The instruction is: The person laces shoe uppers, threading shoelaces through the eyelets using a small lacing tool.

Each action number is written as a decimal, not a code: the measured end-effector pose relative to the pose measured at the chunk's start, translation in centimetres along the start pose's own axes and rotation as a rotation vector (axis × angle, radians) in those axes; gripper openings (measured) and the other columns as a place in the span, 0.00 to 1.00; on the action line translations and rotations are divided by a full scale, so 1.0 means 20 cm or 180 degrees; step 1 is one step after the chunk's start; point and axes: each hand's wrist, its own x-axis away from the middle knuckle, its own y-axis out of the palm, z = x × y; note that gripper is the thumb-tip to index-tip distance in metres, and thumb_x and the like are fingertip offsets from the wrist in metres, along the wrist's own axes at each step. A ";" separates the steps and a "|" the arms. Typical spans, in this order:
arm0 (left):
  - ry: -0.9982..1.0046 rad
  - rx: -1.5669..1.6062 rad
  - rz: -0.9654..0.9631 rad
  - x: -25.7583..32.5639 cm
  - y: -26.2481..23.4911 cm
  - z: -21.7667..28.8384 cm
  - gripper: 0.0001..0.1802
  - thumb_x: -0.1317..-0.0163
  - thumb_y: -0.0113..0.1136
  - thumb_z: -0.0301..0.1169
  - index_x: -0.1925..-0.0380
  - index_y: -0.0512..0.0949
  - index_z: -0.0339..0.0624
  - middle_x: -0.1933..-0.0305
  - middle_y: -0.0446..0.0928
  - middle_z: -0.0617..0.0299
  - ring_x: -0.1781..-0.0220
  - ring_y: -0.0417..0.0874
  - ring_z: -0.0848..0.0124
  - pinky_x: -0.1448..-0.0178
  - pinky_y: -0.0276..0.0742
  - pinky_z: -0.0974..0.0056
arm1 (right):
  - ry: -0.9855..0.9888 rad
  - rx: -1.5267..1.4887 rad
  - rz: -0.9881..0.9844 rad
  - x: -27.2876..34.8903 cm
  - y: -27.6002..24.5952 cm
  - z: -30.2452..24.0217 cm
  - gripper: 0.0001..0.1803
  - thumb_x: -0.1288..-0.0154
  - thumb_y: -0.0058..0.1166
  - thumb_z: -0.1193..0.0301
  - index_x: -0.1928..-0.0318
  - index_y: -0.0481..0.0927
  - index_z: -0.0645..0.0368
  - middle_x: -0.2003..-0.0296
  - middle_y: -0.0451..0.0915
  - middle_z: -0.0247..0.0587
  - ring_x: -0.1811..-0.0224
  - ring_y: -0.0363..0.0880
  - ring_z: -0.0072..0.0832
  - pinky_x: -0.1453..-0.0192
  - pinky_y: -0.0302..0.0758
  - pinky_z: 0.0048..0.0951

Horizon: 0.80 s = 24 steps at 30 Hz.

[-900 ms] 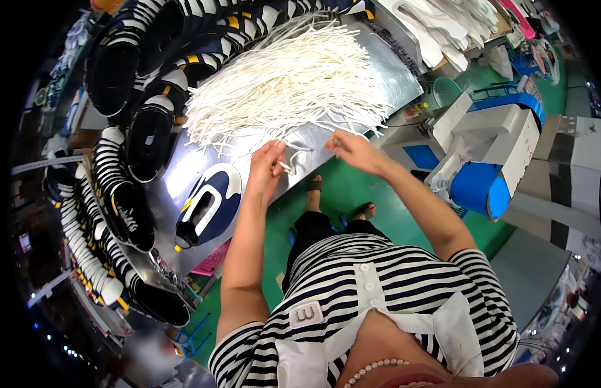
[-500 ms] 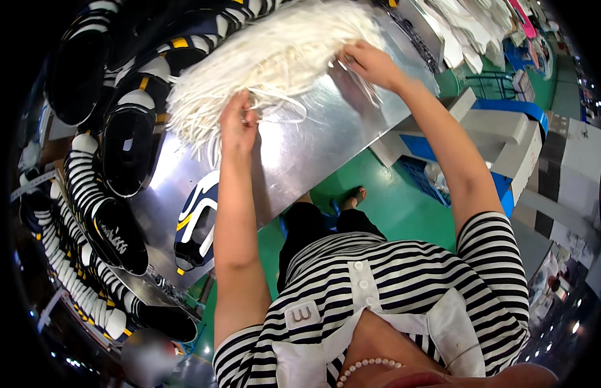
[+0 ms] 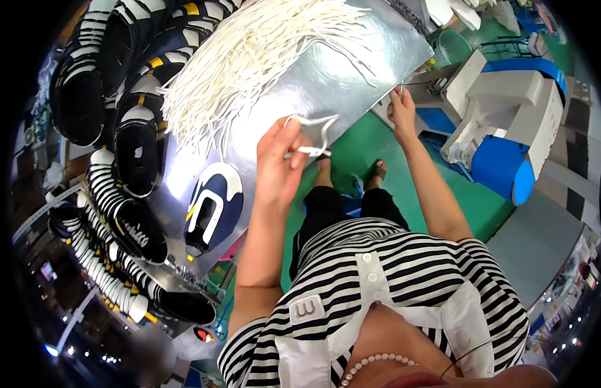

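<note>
My left hand (image 3: 278,155) is closed around a white shoelace (image 3: 318,127), which loops out past the fingers over the table's near edge. Beyond the table edge on the right, my right hand (image 3: 402,111) has its fingers pinched together. Whatever sits at those fingertips is too small to make out. A large heap of white shoelaces (image 3: 242,71) spreads over the shiny metal table (image 3: 352,84), ahead of both hands. Left of my left forearm lies a single navy and white shoe upper (image 3: 230,200) with yellow bits, apart from the hand.
Rows of stacked black, white and navy shoe uppers (image 3: 135,145) line the table's left side. To the right stands a pale machine with blue parts (image 3: 514,97). A green mesh basket (image 3: 450,48) sits behind it. Green floor (image 3: 352,155) shows below the table edge.
Both hands have drawn back from the heap toward me, the right one moving right past the table edge. My left hand has come away with a shoelace.
</note>
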 end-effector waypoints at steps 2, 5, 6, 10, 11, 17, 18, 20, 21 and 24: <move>0.0173 -0.0098 0.0132 0.04 0.16 -0.10 0.11 0.33 0.56 0.34 0.73 0.69 0.46 0.80 0.62 0.72 0.82 0.59 0.82 0.72 0.56 0.74 | 0.0212 0.0004 -0.0227 0.09 -0.08 0.07 0.10 0.31 0.51 0.67 0.55 0.74 0.58 0.79 0.65 0.25 0.82 0.60 0.14 0.82 0.54 0.18; 0.0170 -0.0312 0.0238 0.07 0.33 -0.21 0.08 0.34 0.58 0.33 0.70 0.72 0.43 0.80 0.63 0.72 0.82 0.59 0.82 0.73 0.56 0.76 | 0.0460 -0.0208 -0.0651 0.08 -0.20 0.08 0.11 0.32 0.52 0.65 0.54 0.74 0.56 0.79 0.64 0.23 0.82 0.60 0.14 0.81 0.53 0.17; 0.0211 -0.0460 0.0128 -0.02 0.34 -0.18 0.08 0.35 0.59 0.33 0.69 0.73 0.42 0.80 0.64 0.72 0.82 0.60 0.82 0.73 0.56 0.76 | 0.0494 -0.0447 -0.0854 -0.01 -0.15 0.07 0.11 0.32 0.53 0.64 0.55 0.75 0.56 0.78 0.64 0.23 0.82 0.60 0.13 0.80 0.53 0.17; 0.0172 -0.0487 0.0071 -0.02 0.44 -0.34 0.07 0.35 0.60 0.31 0.64 0.76 0.39 0.79 0.66 0.71 0.82 0.60 0.82 0.75 0.55 0.76 | 0.0541 -0.0223 -0.0989 0.10 -0.24 0.12 0.10 0.32 0.54 0.63 0.57 0.77 0.54 0.78 0.62 0.21 0.80 0.58 0.11 0.80 0.50 0.16; 0.0141 -0.0506 0.0068 -0.01 0.46 -0.38 0.07 0.35 0.60 0.31 0.64 0.76 0.39 0.79 0.66 0.71 0.82 0.60 0.82 0.75 0.55 0.76 | 0.0559 -0.0242 -0.0965 0.12 -0.28 0.13 0.10 0.32 0.54 0.63 0.57 0.77 0.54 0.78 0.62 0.21 0.80 0.58 0.11 0.80 0.50 0.16; 0.0125 -0.0742 0.0185 -0.12 0.53 -0.51 0.07 0.36 0.60 0.31 0.64 0.77 0.39 0.79 0.68 0.70 0.81 0.61 0.82 0.76 0.55 0.76 | 0.0595 -0.0583 -0.1134 0.25 -0.44 0.11 0.14 0.30 0.53 0.64 0.48 0.70 0.53 0.75 0.63 0.23 0.81 0.57 0.12 0.80 0.49 0.17; 0.0134 -0.0851 0.0167 -0.14 0.55 -0.53 0.07 0.36 0.60 0.31 0.64 0.78 0.38 0.79 0.68 0.71 0.81 0.61 0.82 0.76 0.55 0.76 | 0.0738 -0.0765 -0.1114 0.30 -0.47 0.11 0.16 0.30 0.52 0.64 0.46 0.66 0.52 0.74 0.64 0.25 0.81 0.58 0.12 0.80 0.49 0.17; 0.0369 -0.0979 0.0215 -0.18 0.56 -0.54 0.06 0.36 0.61 0.29 0.64 0.79 0.38 0.80 0.69 0.71 0.81 0.62 0.83 0.76 0.55 0.77 | 0.0909 -0.0952 -0.1062 0.34 -0.50 0.13 0.18 0.30 0.52 0.64 0.44 0.62 0.51 0.72 0.65 0.27 0.81 0.58 0.13 0.80 0.50 0.17; 0.0425 -0.1026 0.0230 -0.19 0.57 -0.54 0.06 0.36 0.61 0.29 0.64 0.79 0.38 0.79 0.69 0.71 0.81 0.62 0.83 0.76 0.55 0.77 | 0.0911 -0.1150 -0.1028 0.35 -0.52 0.15 0.20 0.30 0.52 0.65 0.44 0.59 0.50 0.71 0.66 0.29 0.80 0.59 0.14 0.80 0.50 0.17; 0.0806 -0.1294 0.0206 -0.25 0.62 -0.54 0.06 0.36 0.61 0.28 0.63 0.79 0.38 0.79 0.70 0.71 0.81 0.61 0.83 0.76 0.55 0.77 | 0.0921 -0.1373 -0.0841 0.39 -0.59 0.20 0.21 0.30 0.52 0.66 0.45 0.56 0.48 0.68 0.67 0.33 0.79 0.60 0.16 0.79 0.51 0.18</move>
